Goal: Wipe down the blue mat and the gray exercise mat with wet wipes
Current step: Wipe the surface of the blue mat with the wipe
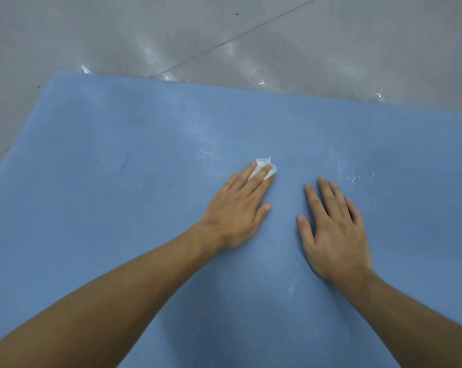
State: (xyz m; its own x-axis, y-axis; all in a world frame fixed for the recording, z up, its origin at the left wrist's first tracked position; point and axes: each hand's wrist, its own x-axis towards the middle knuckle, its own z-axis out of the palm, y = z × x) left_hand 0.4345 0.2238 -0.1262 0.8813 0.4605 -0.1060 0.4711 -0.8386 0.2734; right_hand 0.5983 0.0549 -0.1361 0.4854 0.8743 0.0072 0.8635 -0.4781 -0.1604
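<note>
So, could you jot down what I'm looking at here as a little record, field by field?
surface: blue mat, spread on a gray floor
left hand: palm down, straight fingers pressing a wet wipe onto the mat
wet wipe: white, crumpled, partly hidden under the left fingertips
right hand: flat on the mat beside the left, holding nothing
damp streaks: shiny patches on the mat beyond both hands
activity: wiping the mat, judging by the pose

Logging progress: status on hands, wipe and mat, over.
Left hand flat, pressing wet wipe onto blue mat. Right hand flat on mat, empty. No obstacle visible.
</note>
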